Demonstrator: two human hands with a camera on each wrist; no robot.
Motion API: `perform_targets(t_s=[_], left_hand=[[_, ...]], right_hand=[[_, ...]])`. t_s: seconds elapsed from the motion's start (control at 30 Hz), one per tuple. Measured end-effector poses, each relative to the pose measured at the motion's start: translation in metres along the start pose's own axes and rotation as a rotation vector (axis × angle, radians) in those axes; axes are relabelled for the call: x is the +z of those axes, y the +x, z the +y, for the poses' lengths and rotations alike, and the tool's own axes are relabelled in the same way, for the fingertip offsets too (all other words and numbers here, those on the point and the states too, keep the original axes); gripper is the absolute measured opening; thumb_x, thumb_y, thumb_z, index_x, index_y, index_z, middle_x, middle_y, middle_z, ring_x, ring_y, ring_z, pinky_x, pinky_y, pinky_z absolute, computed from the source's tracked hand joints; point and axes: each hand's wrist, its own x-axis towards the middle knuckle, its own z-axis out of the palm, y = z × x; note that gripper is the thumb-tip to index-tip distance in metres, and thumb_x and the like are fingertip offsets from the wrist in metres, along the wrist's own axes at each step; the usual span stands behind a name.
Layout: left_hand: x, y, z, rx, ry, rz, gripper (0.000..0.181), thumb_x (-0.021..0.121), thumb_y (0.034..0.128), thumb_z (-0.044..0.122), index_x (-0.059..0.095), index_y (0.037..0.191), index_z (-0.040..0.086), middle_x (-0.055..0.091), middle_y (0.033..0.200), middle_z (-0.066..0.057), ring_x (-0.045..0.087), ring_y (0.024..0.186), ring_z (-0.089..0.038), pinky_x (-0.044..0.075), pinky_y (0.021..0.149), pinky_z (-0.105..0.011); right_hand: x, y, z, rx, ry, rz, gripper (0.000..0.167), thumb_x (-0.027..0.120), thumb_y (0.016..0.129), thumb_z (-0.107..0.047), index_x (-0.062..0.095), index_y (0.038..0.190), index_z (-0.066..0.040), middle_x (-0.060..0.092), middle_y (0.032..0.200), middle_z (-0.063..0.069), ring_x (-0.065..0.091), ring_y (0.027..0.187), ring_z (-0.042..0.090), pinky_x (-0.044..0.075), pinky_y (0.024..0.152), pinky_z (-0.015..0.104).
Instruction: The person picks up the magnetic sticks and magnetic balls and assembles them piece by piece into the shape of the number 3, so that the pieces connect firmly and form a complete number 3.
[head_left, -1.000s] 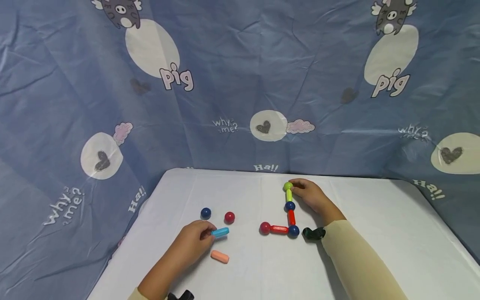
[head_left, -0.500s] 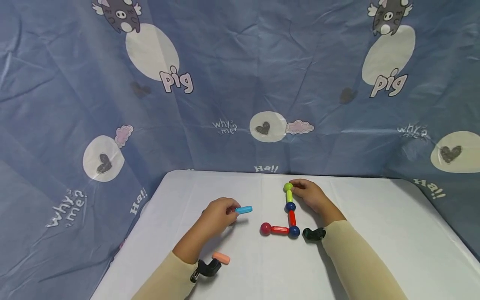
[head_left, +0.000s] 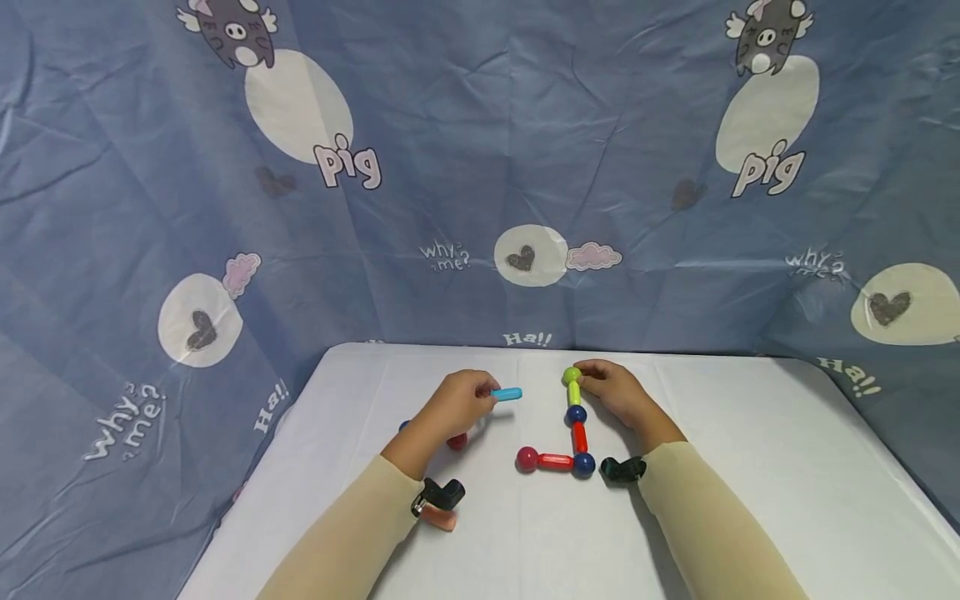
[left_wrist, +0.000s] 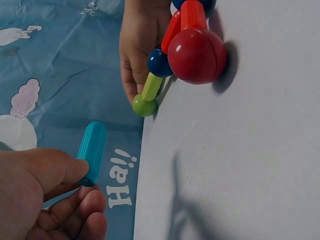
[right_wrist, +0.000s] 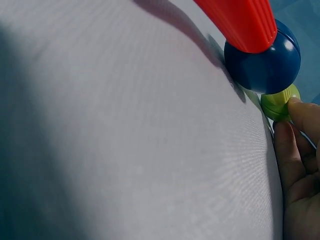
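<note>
My left hand (head_left: 459, 403) pinches a light-blue ridged rod (head_left: 508, 393) between thumb and fingers, raised over the table's far part. In the left wrist view the rod (left_wrist: 93, 147) points away from the fingertips. At the back, my right hand (head_left: 621, 395) holds a green ball (head_left: 572, 376) by thumb and fingers. That ball ends an L-shaped chain: a yellow-green rod (head_left: 573, 393), a blue ball (head_left: 576, 415), a red rod (head_left: 580, 437), a blue corner ball (head_left: 583, 465), another red rod (head_left: 556, 462) and a dark red ball (head_left: 527, 459).
Under the left forearm, an orange rod (head_left: 439, 518) is partly covered by the black wrist camera (head_left: 442, 495). A loose red ball (head_left: 457, 442) and a blue ball (head_left: 404, 425) peek out around the left wrist. A blue printed cloth (head_left: 420, 300) hangs behind the white table (head_left: 525, 542).
My left hand has carried the light-blue rod up and to the right, nearer the green end of the chain. The right hand keeps its place on the green ball.
</note>
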Motion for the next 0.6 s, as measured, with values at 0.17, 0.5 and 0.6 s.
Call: perform_targets(t_s=[0.17, 0.5, 0.6], left_hand=[[0.003, 0.013, 0.002, -0.013, -0.002, -0.012, 0.012, 0.072, 0.0998, 0.018, 0.076, 0.11, 0.015, 0.065, 0.09, 0.004, 0.058, 0.086, -0.015, 0.051, 0.081, -0.034], [0.012, 0.041, 0.009, -0.05, -0.041, -0.035, 0.013, 0.071, 0.0989, 0.014, 0.076, 0.11, 0.011, 0.065, 0.088, 0.0, 0.059, 0.076, -0.015, 0.05, 0.066, -0.028], [0.015, 0.049, 0.011, -0.041, 0.001, -0.045, 0.011, 0.07, 0.0994, 0.015, 0.076, 0.108, 0.011, 0.065, 0.086, 0.0, 0.058, 0.075, -0.014, 0.049, 0.065, -0.027]], right_hand=[[-0.001, 0.0, -0.001, 0.003, -0.003, -0.004, 0.037, 0.064, 0.105, -0.028, 0.065, 0.139, -0.016, 0.066, 0.14, 0.008, 0.055, 0.134, 0.03, 0.037, 0.119, 0.053], [-0.001, -0.001, -0.003, 0.022, -0.007, 0.008, 0.037, 0.064, 0.105, -0.028, 0.065, 0.14, -0.018, 0.064, 0.141, 0.009, 0.054, 0.135, 0.031, 0.036, 0.12, 0.054], [0.002, -0.003, -0.004, 0.021, 0.005, 0.008, 0.038, 0.064, 0.105, -0.027, 0.064, 0.141, -0.016, 0.064, 0.141, 0.01, 0.055, 0.135, 0.032, 0.037, 0.12, 0.054]])
